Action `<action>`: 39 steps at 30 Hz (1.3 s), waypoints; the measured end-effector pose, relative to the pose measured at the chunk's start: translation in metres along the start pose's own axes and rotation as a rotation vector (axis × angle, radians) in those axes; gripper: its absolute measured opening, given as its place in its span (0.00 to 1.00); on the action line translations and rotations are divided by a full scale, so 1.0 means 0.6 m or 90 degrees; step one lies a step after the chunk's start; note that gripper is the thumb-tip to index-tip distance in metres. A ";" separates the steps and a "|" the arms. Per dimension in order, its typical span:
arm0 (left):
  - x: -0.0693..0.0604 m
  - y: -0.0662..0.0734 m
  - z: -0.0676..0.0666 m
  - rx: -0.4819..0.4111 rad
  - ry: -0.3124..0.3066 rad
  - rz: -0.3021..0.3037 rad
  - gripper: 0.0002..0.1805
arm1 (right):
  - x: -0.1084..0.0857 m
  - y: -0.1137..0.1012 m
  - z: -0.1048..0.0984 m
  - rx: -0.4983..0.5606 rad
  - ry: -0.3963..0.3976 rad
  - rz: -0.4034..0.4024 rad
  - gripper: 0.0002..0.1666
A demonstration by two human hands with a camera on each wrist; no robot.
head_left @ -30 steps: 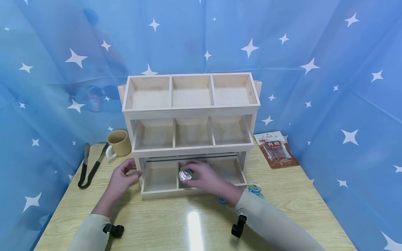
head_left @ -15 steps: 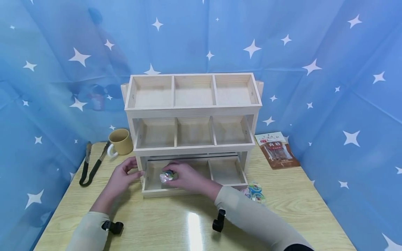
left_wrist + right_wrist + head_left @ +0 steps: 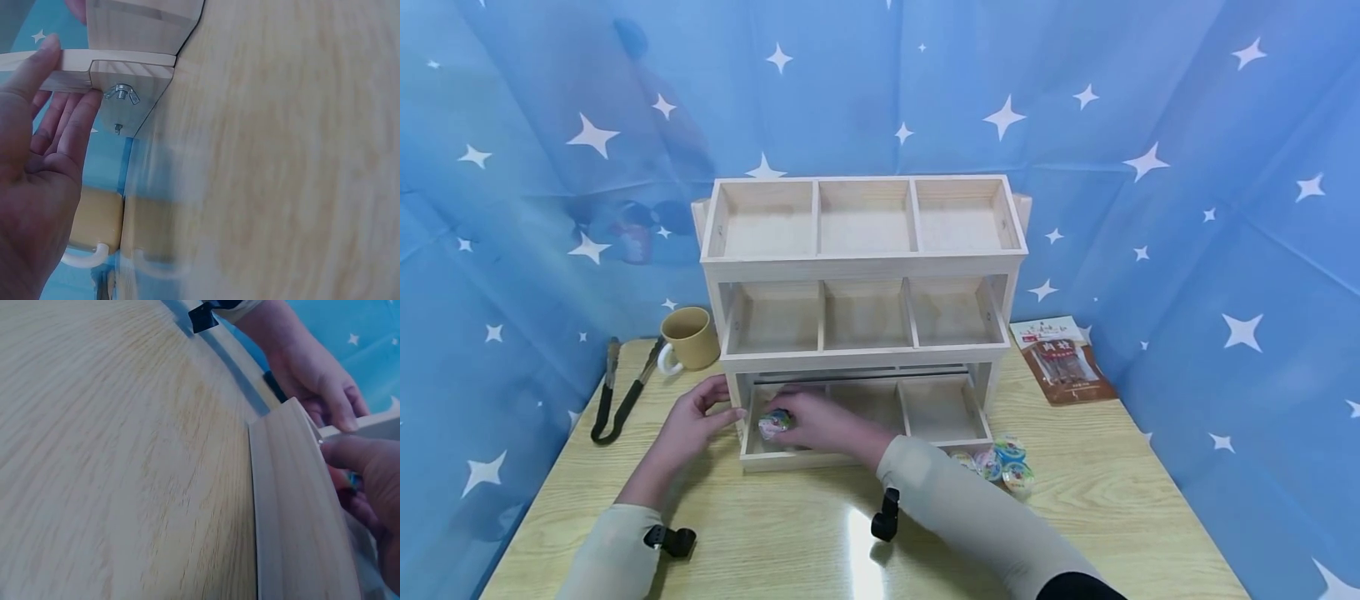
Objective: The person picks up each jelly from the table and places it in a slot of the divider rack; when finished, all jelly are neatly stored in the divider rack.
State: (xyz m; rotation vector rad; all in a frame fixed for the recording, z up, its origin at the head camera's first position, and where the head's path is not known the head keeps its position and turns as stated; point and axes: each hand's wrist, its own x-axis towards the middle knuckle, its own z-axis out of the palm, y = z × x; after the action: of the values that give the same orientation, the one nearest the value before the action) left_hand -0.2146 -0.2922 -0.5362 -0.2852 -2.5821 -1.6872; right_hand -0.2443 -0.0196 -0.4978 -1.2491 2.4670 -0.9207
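Observation:
A three-tier wooden rack [image 3: 865, 268] stands on the table, each tier split into three compartments. My right hand [image 3: 816, 423] pinches a small round foil-topped cup [image 3: 774, 423] over the bottom tier's left compartment; in the right wrist view the hand [image 3: 381, 487] is at the tier's front board [image 3: 300, 506], the cup mostly hidden. With thumb and fingers, my left hand [image 3: 694, 421] grips the rack's left upright; the left wrist view shows that hand [image 3: 44, 162] around the wooden edge [image 3: 75, 61], near a wing nut [image 3: 122, 92].
Several similar cups [image 3: 1009, 450] lie on the table right of the rack's front corner. A brown snack packet [image 3: 1063, 367] lies farther right. At the left are a tan mug [image 3: 691, 340] and black-handled tongs [image 3: 617, 412]. A starred blue curtain [image 3: 850, 92] surrounds the table.
My right hand has moved left with the cup, from the bottom tier's middle compartment to the left one. More of the cups on the table show. My left hand stays on the rack.

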 end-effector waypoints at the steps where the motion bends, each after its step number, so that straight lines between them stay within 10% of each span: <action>1: 0.000 -0.001 0.000 -0.002 -0.002 -0.001 0.32 | 0.003 0.001 0.002 0.001 -0.002 0.004 0.27; 22: -0.001 -0.002 -0.001 -0.003 -0.007 0.001 0.32 | 0.029 0.014 0.024 -0.084 0.017 0.004 0.20; 39: 0.000 -0.001 0.001 0.005 0.000 0.005 0.31 | 0.008 0.006 0.013 -0.028 0.026 0.000 0.24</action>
State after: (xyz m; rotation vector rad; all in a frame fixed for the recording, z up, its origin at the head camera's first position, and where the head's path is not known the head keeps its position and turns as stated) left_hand -0.2147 -0.2917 -0.5371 -0.2945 -2.5841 -1.6731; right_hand -0.2458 -0.0252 -0.5055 -1.2552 2.5315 -0.9055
